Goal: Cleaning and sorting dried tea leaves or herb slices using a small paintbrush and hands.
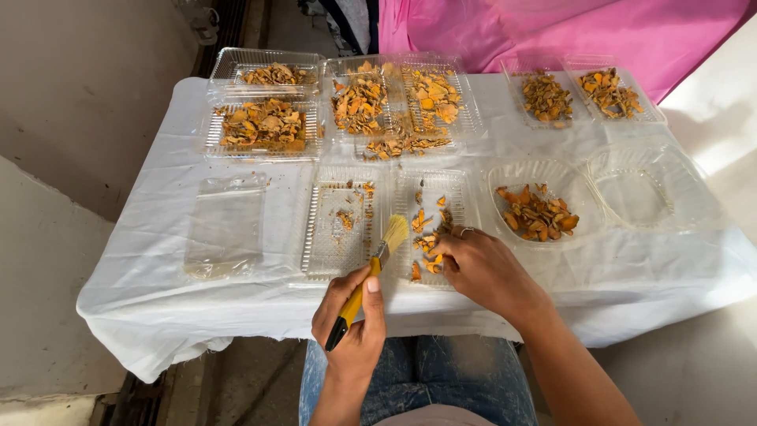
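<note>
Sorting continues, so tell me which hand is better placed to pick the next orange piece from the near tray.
Right. The right hand already rests with its fingertips on the orange pieces in the clear tray; the left hand is occupied gripping the yellow-handled brush.

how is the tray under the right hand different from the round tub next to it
The tray is rectangular and ribbed, with only a few scattered orange pieces; the round tub is bowl-shaped, holding a denser heap. The right hand rests on the tray's pieces; nothing touches the tub. Both are clear plastic, sitting on the white cloth.
</note>
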